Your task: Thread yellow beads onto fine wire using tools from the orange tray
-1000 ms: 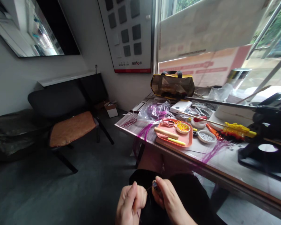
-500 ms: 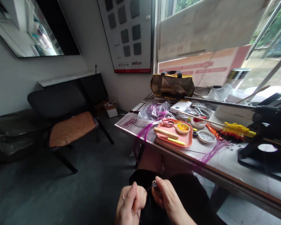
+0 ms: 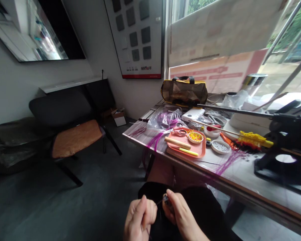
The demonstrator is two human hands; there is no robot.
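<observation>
My left hand [image 3: 137,219] and my right hand [image 3: 182,216] are close together at the bottom of the view, over my dark-clothed lap. Both are pinched shut. Between the fingertips runs a thin dark strand [image 3: 159,202], and my right hand pinches a small dark bead-like piece [image 3: 166,198] at its end. The strand also trails down from my left hand. The hands are below and in front of the table edge [image 3: 190,167].
An orange tray [image 3: 201,152] on the table holds a wooden stick, a yellow stick and a bowl of yellow bands. Purple strands [image 3: 154,140] hang over the edge. A yellow bag [image 3: 184,90], small dishes, a black stand [image 3: 283,160] and a chair [image 3: 70,134] at left.
</observation>
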